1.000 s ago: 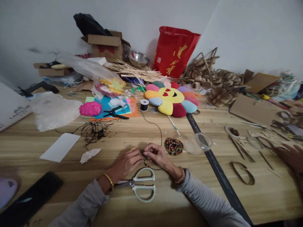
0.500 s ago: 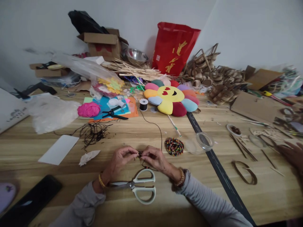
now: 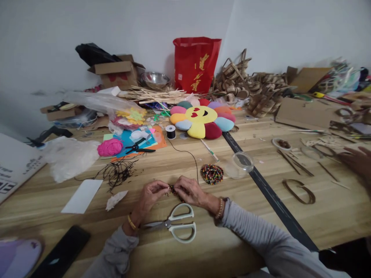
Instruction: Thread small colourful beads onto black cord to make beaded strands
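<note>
Fingers of left hand (image 3: pixel 150 194) and right hand (image 3: pixel 189 192) pinch beaded cord (image 3: pixel 173 189) at lower centre; slipping grip could unstring it.

Illegible gold characters on red bag (image 3: pixel 197 63).

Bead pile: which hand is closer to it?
Right. The right hand is just beside the bead pile; the left hand is farther off, beyond it. Both pinch a beaded cord.
</note>
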Available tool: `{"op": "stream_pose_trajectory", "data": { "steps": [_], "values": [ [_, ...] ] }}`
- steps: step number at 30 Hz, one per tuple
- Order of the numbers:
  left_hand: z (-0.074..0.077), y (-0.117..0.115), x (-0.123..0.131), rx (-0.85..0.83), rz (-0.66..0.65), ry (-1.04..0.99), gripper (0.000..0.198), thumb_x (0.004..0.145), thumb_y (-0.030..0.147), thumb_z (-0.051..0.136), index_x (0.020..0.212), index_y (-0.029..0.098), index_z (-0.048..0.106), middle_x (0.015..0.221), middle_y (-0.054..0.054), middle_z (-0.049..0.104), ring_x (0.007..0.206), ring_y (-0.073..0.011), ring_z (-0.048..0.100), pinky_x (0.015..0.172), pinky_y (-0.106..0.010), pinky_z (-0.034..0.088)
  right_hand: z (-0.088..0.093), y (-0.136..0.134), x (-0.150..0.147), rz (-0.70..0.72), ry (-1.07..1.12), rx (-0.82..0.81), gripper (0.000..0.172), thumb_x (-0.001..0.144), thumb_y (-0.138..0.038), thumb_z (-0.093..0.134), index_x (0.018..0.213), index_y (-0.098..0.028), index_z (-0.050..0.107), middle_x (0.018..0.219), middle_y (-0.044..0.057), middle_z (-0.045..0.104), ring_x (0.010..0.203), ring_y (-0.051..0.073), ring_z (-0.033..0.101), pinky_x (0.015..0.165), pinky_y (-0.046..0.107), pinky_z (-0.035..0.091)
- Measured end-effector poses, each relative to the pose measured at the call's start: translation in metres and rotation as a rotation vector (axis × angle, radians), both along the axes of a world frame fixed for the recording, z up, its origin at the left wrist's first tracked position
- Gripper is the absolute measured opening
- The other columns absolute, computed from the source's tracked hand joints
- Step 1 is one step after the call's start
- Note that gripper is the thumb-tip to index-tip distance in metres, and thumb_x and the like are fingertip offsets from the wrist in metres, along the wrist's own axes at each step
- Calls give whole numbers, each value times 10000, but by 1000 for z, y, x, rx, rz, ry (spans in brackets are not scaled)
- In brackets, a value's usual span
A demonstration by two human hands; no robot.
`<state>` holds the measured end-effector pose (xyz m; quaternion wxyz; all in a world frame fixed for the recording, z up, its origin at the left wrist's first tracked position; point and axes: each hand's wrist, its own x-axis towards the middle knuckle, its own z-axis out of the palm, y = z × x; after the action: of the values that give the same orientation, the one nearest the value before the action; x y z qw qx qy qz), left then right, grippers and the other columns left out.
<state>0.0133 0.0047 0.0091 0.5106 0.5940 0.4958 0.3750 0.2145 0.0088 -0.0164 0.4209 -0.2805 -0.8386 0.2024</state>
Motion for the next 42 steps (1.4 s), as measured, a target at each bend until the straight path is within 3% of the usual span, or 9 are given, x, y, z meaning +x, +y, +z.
{"op": "stream_pose_trajectory", "data": {
  "steps": [9,42],
  "values": [
    [-1,0,2,-36,-8,-46,180,609,287,757,689,144,683,683,-46,724,651,-171,653,657,-274,521,-2,-1,2,-32,-69,146,99,919,-198,475,868,-167,553,762,50,605,657,141,545,554,229,412],
    [0,-3,4,-19,-15,-53,102,613,202,729,690,150,686,688,-30,704,646,-148,637,656,-247,510,-1,-5,5,-43,-153,141,116,932,-185,460,871,-166,557,801,58,614,700,138,555,601,231,436]
  ]
}}
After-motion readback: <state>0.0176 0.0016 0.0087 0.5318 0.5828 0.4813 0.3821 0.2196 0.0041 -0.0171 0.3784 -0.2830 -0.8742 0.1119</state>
